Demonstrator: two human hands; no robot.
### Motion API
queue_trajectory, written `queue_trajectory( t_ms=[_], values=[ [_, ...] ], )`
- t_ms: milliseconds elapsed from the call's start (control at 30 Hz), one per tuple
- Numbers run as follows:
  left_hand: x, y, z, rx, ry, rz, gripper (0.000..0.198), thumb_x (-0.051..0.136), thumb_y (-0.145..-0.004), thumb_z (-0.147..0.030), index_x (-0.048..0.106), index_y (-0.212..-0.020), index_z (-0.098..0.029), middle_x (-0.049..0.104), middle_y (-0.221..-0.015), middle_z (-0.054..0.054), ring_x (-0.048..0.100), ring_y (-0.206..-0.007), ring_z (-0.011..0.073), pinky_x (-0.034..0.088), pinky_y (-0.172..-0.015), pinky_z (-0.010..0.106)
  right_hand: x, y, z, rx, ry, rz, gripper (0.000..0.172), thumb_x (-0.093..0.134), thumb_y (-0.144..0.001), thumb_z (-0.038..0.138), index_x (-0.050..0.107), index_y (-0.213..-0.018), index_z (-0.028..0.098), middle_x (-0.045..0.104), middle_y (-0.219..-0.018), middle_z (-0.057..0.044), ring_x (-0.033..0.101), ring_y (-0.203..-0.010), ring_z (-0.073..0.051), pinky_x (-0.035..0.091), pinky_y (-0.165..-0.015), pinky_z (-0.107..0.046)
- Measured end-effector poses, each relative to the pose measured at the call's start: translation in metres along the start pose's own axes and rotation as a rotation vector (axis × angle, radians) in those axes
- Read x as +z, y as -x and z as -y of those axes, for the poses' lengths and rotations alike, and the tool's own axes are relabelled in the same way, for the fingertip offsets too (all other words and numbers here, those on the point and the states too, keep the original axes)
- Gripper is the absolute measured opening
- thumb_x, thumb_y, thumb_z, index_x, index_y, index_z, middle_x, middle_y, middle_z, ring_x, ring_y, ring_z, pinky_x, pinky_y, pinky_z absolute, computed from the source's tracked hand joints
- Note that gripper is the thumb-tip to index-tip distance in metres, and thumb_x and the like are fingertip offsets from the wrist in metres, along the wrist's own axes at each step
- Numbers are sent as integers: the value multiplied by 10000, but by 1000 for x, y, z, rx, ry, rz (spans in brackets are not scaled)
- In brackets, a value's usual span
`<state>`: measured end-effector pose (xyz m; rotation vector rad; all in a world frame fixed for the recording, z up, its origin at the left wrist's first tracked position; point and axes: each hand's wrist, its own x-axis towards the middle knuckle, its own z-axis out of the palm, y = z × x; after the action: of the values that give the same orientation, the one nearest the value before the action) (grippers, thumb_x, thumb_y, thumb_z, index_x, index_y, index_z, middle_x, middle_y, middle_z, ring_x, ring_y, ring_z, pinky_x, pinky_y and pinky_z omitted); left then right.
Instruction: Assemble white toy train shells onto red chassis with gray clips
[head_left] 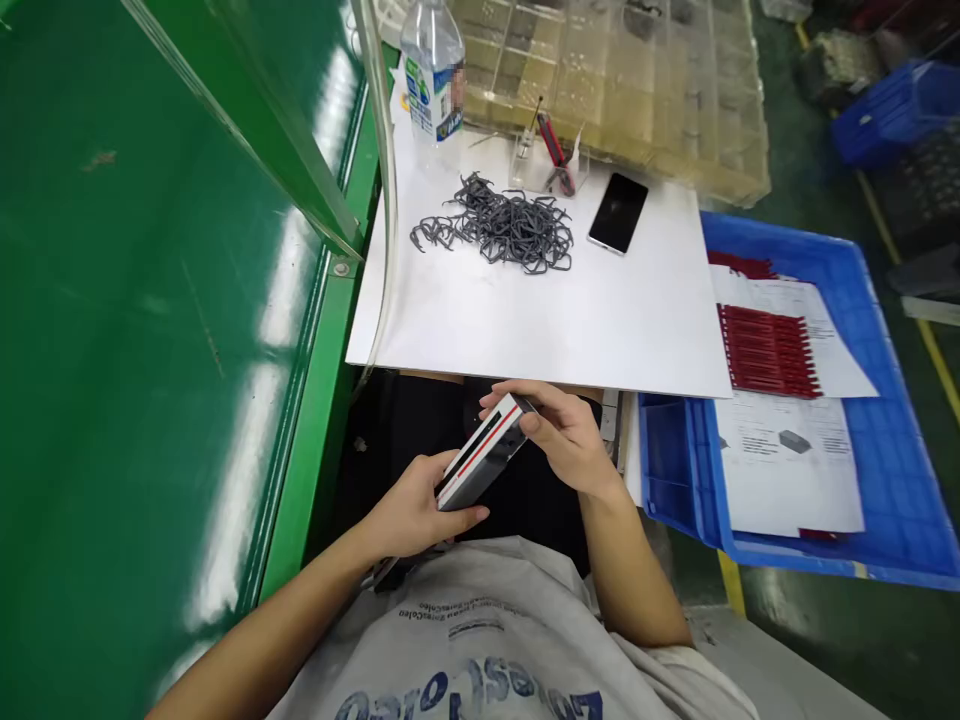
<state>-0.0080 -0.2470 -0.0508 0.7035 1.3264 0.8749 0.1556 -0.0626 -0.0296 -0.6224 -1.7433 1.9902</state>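
Note:
Above my lap, just off the table's near edge, I hold a long boxy device (pixel 480 462) in dark grey and white with a red stripe along it. What kind of device it is, I cannot make out. My left hand (pixel 420 505) grips its lower end, thumb along the near side. Around the upper end, the fingers and thumb of my right hand (pixel 566 435) are closed. The device is tilted, its upper end pointing away to the right. On the white tabletop (pixel 570 320) beyond lies a tangled pile of dark grey bent strips (pixel 517 225).
A water bottle (pixel 433 80), a small clear tray (pixel 534 170) of tools and a phone (pixel 619 213) are on the table, before a compartmented plastic organizer (pixel 637 90). To the right, a blue crate (pixel 892 420) holds papers and red strips (pixel 770 350). A green frame (pixel 300 430) borders the left.

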Motion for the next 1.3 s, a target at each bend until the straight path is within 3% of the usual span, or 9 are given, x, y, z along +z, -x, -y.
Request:
queue_trajectory(
  t_ms=[167,300,467,600,700,800,1000,1167,1300],
  values=[
    [-16,1,-4,119,-66,105,601,933,-850,-530,676,-1294,-217,772,-973,13,717,-823,213,552,-701,293,4,-4,-10,-42,16,-214,506,783,-980,708,777,-1232,269,842,-1110,-103,841,-997,-327,723,-920,-541],
    [-25,1,-10,157,-352,61,406,720,-1036,-582,691,-1228,-226,669,-849,-21,596,-717,182,426,-641,281,-10,1,-21,-120,5,-366,539,730,-989,740,752,-1266,278,813,-1113,-113,833,-1010,-356,716,-895,-579],
    [-15,1,-7,145,-524,8,367,611,-1073,-565,629,-1223,-230,718,-931,23,653,-753,235,429,-669,313,-17,8,-40,-49,28,-366,799,596,-961,903,635,-1464,284,784,-1255,-170,797,-1210,-403,686,-1008,-640],
    [-10,-2,0,103,-582,-42,339,623,-1052,-540,628,-1171,-223,689,-861,10,621,-706,230,384,-664,320,-4,15,-58,39,-172,-210,1001,836,-811,875,501,-1570,316,774,-1377,-164,807,-1204,-371,672,-1066,-636],
    [-17,-5,0,71,-505,-24,453,747,-979,-586,664,-1228,-217,671,-847,-10,605,-710,209,390,-653,303,1,19,-64,61,-302,-158,740,1001,-806,588,596,-1372,337,803,-1212,-69,834,-1080,-318,721,-954,-573],
    [-31,-7,-3,20,-365,116,660,854,-895,-651,677,-1352,-210,701,-897,-5,632,-748,200,446,-639,280,-13,21,-60,-26,-393,-210,602,1021,-812,491,669,-1275,335,776,-1111,-17,822,-1044,-273,732,-954,-535],
    [-38,-4,1,-128,167,312,491,856,-930,-582,725,-1170,-174,694,-864,4,639,-666,153,569,-568,257,-50,27,-51,-118,-419,-374,607,1039,-764,569,742,-1257,380,689,-1060,7,756,-1012,-210,737,-1008,-502],
    [-30,-3,4,-115,218,239,474,896,-902,-562,740,-1104,-163,672,-782,-15,583,-571,122,523,-495,226,-59,30,-61,-137,-378,-378,606,1018,-775,613,722,-1267,418,634,-1053,4,725,-1006,-203,734,-1003,-475],
    [-32,-6,0,-103,71,324,446,970,-824,-506,763,-1020,-163,710,-839,6,651,-698,152,535,-593,227,-42,29,-61,-181,-321,-290,655,992,-784,661,653,-1282,404,651,-991,11,747,-909,-214,751,-894,-470]
  ],
)
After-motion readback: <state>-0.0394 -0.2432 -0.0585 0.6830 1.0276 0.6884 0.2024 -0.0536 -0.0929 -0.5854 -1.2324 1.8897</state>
